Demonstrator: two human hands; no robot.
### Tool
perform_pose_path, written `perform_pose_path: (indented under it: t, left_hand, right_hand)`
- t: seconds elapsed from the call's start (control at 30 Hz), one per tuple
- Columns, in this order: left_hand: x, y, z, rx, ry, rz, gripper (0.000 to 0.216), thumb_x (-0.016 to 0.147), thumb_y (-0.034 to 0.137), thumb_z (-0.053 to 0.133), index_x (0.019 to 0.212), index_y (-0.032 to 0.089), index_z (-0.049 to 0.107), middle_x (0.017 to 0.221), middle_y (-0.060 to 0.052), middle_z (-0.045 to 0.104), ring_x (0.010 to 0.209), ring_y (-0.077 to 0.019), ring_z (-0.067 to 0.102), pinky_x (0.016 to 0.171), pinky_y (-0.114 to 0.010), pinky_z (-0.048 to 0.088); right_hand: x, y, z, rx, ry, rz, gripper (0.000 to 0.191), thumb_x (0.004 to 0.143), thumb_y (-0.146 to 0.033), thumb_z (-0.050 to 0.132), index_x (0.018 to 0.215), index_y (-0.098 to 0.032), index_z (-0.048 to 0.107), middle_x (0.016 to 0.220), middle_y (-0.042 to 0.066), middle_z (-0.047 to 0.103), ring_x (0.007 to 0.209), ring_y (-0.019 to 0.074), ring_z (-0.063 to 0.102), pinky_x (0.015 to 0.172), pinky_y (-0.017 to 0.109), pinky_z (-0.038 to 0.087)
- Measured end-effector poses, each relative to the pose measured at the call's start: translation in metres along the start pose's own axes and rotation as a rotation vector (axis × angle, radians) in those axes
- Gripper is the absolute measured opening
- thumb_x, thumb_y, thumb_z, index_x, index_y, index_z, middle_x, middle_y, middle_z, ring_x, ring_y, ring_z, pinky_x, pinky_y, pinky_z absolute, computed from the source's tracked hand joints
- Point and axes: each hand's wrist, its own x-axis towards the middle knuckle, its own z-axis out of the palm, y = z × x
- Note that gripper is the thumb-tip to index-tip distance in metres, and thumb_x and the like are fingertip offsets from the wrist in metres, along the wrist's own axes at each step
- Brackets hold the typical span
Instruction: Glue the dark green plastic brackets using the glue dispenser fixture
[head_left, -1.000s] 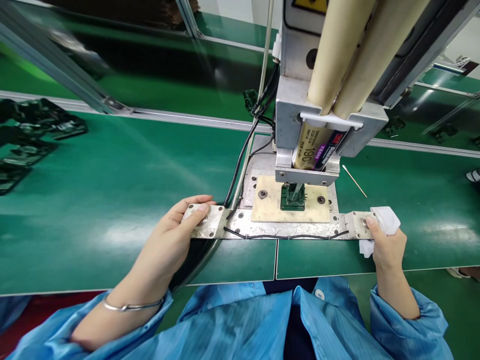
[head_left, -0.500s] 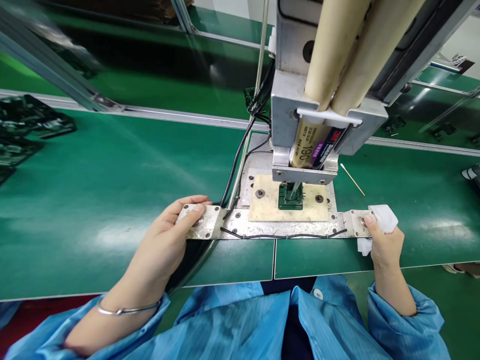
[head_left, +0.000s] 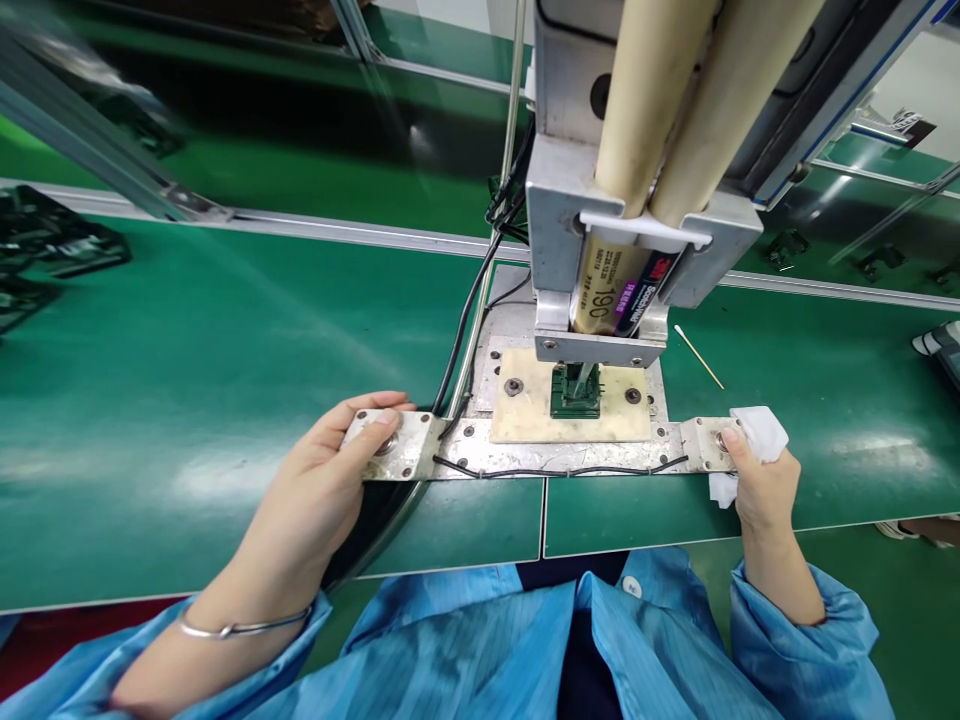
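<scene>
Green bench (head_left: 187, 400) unchanged — both hands still press the metal bar's (head_left: 555, 458) 2 end buttons, right hand (head_left: 761, 485) clutching a white wipe (head_left: 761, 432).

A long metal plate (head_left: 555, 455) lay flat on the table (head_left: 187, 400), close to the person. The left hand (head_left: 315, 490) was on the left end of the plate, with the thumb on a round button (head_left: 385, 445) there. The right hand (head_left: 761, 490) was at the right end, holding a cloth (head_left: 761, 435), with its thumb on the other button (head_left: 721, 441). A thin wire (head_left: 562, 471) ran along the front of the plate. Behind the middle of the plate sat a flat board (head_left: 525, 415). A small part (head_left: 575, 397) sat on that board. Right above it hung a machine head (head_left: 592, 240) with two tubes (head_left: 675, 110) standing in it. A stick (head_left: 698, 357) lay on the table to the right of the machine. Trays (head_left: 45, 250) lay far off to the left.
</scene>
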Motion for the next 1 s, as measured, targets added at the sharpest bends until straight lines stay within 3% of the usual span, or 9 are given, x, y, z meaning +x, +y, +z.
perform_pose_path:
  t: [0.2, 0.67, 1.0]
  left_hand:
    - [-0.0002, -0.0014, 0.0001, 0.001, -0.001, 0.031, 0.047, 0.061, 0.046, 0.085, 0.098, 0.021, 0.068, 0.083, 0.001, 0.069, 0.067, -0.0099, 0.058, 0.058, -0.014, 0.046]
    - [-0.0007, -0.0013, -0.0001, -0.019, -0.004, 0.028, 0.052, 0.058, 0.048, 0.087, 0.098, 0.021, 0.068, 0.082, 0.002, 0.067, 0.068, -0.01, 0.057, 0.06, -0.016, 0.046]
    - [0.0004, -0.0043, -0.0015, -0.014, -0.009, 0.036, 0.052, 0.061, 0.047, 0.086, 0.101, 0.02, 0.067, 0.085, 0.001, 0.068, 0.069, -0.0101, 0.058, 0.06, -0.016, 0.046]
  right_hand:
    - [-0.0013, -0.0032, -0.0002, 0.001, 0.007, -0.001, 0.058, 0.058, -0.054, 0.085, 0.095, -0.011, 0.073, 0.092, 0.012, 0.073, 0.088, 0.0311, 0.068, 0.074, 0.038, 0.055]
    - [-0.0014, -0.0054, 0.0012, 0.007, 0.027, 0.012, 0.061, 0.054, -0.059, 0.084, 0.092, -0.013, 0.073, 0.09, 0.011, 0.072, 0.089, 0.032, 0.067, 0.077, 0.041, 0.053]
    - [-0.002, -0.0028, 0.0005, 0.025, 0.015, -0.006, 0.057, 0.061, -0.055, 0.083, 0.096, -0.011, 0.073, 0.092, 0.012, 0.072, 0.09, 0.0311, 0.068, 0.081, 0.041, 0.054]
